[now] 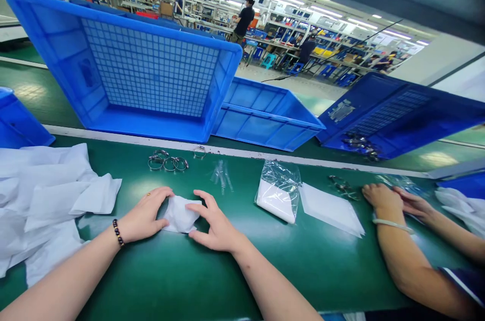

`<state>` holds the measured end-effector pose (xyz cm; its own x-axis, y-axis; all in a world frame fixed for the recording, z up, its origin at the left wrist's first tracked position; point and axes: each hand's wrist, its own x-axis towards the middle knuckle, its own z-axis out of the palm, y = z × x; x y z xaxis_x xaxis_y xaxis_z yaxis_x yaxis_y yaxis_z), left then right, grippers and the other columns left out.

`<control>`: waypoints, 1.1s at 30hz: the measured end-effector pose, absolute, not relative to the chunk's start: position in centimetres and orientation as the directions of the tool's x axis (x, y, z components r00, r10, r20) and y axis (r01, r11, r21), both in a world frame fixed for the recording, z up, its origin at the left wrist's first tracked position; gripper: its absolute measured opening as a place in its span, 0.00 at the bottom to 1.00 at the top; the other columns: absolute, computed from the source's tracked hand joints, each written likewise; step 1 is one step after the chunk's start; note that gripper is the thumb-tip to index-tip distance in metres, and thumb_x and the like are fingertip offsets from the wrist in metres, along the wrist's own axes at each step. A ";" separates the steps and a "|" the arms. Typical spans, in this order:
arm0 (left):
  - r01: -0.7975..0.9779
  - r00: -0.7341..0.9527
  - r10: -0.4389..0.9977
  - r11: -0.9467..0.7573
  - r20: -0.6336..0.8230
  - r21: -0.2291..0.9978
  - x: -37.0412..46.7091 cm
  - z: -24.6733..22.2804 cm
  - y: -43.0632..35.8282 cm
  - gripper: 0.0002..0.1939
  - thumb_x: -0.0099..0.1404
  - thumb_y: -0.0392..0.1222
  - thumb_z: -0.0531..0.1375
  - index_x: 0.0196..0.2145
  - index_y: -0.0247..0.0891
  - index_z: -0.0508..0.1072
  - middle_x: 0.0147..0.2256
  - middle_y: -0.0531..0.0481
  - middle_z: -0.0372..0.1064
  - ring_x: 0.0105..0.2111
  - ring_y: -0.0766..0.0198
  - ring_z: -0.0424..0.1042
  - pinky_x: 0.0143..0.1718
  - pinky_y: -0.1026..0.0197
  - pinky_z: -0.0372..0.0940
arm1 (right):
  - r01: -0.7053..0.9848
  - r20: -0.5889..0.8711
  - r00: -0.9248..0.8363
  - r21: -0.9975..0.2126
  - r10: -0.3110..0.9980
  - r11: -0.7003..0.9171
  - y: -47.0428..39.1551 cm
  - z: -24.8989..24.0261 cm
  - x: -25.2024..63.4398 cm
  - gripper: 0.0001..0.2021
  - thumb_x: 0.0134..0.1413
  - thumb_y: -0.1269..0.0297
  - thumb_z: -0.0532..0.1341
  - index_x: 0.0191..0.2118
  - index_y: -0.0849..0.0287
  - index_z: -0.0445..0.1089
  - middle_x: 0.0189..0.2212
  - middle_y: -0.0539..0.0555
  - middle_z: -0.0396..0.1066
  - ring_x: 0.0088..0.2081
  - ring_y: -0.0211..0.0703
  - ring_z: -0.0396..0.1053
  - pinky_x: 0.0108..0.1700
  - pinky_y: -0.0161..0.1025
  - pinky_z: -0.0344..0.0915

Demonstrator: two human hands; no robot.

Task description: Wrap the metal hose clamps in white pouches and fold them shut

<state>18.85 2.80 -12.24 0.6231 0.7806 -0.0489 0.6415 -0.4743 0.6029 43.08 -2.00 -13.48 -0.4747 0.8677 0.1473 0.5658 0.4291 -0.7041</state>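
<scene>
A small white pouch [181, 214], somewhat bulging and creased, lies on the green table between my hands. My left hand [146, 214] curves around its left side, thumb at the lower corner and fingers along the upper edge. On the opposite side, my right hand [214, 225] holds it with thumb and curled fingers, the index finger over its top. What is inside the pouch is hidden. Behind it rest several metal hose clamps [168, 162], a lone clamp [199, 152] and some small clear plastic pieces [222, 177].
Heaped white pouches [49, 195] lie at left. A clear bag with white sheets [278, 192] and loose white sheets [331, 210] lie to the right. Blue crates [151, 126] line the back edge. A co-worker's hands [396, 202] work at far right near more clamps [341, 185].
</scene>
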 end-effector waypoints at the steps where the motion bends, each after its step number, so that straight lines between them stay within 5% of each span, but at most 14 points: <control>1: 0.640 0.616 0.786 -0.467 -0.046 0.610 18.8 -12.2 2.9 0.27 0.56 0.38 0.58 0.53 0.42 0.56 0.56 0.44 0.55 0.57 0.52 0.55 0.55 0.47 0.54 | 0.574 0.140 -0.486 -0.694 0.863 0.436 -2.0 -13.5 42.9 0.27 0.43 0.59 0.65 0.52 0.53 0.62 0.60 0.59 0.44 0.61 0.54 0.45 0.58 0.51 0.53; 7: 0.645 0.612 0.791 -0.499 0.000 0.579 19.0 -12.6 2.7 0.20 0.62 0.41 0.54 0.53 0.40 0.60 0.54 0.44 0.60 0.56 0.54 0.57 0.56 0.49 0.54 | 0.573 0.141 -0.466 -0.704 0.873 0.420 -2.3 -14.0 42.7 0.16 0.44 0.56 0.65 0.38 0.57 0.65 0.58 0.60 0.50 0.60 0.53 0.48 0.56 0.50 0.56; 11: 0.677 0.575 0.813 -0.535 0.090 0.505 19.6 -11.9 1.6 0.19 0.63 0.38 0.52 0.52 0.40 0.62 0.53 0.44 0.61 0.56 0.56 0.57 0.57 0.50 0.54 | 0.562 0.140 -0.466 -0.715 0.874 0.415 -2.5 -14.6 42.6 0.30 0.44 0.57 0.64 0.54 0.57 0.56 0.58 0.63 0.51 0.59 0.53 0.51 0.56 0.51 0.55; 14: 0.778 0.497 0.845 -0.535 0.197 0.329 19.4 -10.1 0.6 0.18 0.62 0.38 0.52 0.51 0.40 0.63 0.55 0.44 0.59 0.59 0.53 0.52 0.60 0.44 0.43 | 0.565 0.134 -0.509 -0.693 0.851 0.447 -2.8 -15.1 42.5 0.39 0.43 0.57 0.65 0.60 0.57 0.48 0.59 0.63 0.51 0.60 0.55 0.49 0.59 0.53 0.51; 18: 0.950 0.209 0.936 -0.263 0.284 0.169 16.7 -7.9 0.0 0.24 0.63 0.48 0.52 0.55 0.38 0.59 0.58 0.39 0.54 0.59 0.46 0.50 0.59 0.40 0.42 | 0.543 0.110 -0.494 -0.736 0.863 0.405 -3.2 -15.2 42.7 0.37 0.44 0.60 0.64 0.60 0.55 0.49 0.57 0.61 0.55 0.59 0.54 0.53 0.58 0.53 0.53; 23: 0.995 0.000 0.991 -0.013 0.136 0.098 12.2 -9.7 -0.1 0.28 0.63 0.53 0.52 0.55 0.33 0.61 0.56 0.33 0.56 0.56 0.43 0.55 0.55 0.41 0.50 | 0.477 0.077 -0.519 -0.801 0.851 0.363 -3.8 -14.5 42.7 0.33 0.45 0.62 0.63 0.59 0.53 0.52 0.55 0.58 0.58 0.55 0.52 0.58 0.55 0.49 0.57; 29: 0.921 0.186 0.978 -0.206 0.092 0.330 16.0 -11.9 -3.9 0.27 0.65 0.52 0.49 0.57 0.36 0.60 0.58 0.39 0.55 0.59 0.50 0.53 0.58 0.48 0.52 | 0.380 0.162 -0.551 -0.825 0.818 0.419 -4.2 -14.6 42.4 0.31 0.47 0.63 0.62 0.58 0.53 0.54 0.56 0.57 0.57 0.55 0.51 0.59 0.56 0.47 0.57; 33: 0.773 0.469 0.880 -0.449 0.074 0.448 21.4 -10.8 -8.3 0.33 0.65 0.54 0.50 0.63 0.39 0.48 0.63 0.44 0.43 0.62 0.55 0.46 0.59 0.53 0.52 | 0.289 0.245 -0.444 -0.872 0.862 0.396 -3.4 -15.7 43.3 0.26 0.53 0.60 0.58 0.57 0.56 0.55 0.53 0.59 0.61 0.53 0.49 0.62 0.55 0.47 0.60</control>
<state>21.37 -8.27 -10.85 0.4687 0.8802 0.0744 0.7730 -0.4494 0.4478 43.30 -3.40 -15.71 -0.4435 0.8621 0.2452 0.2885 0.3964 -0.8716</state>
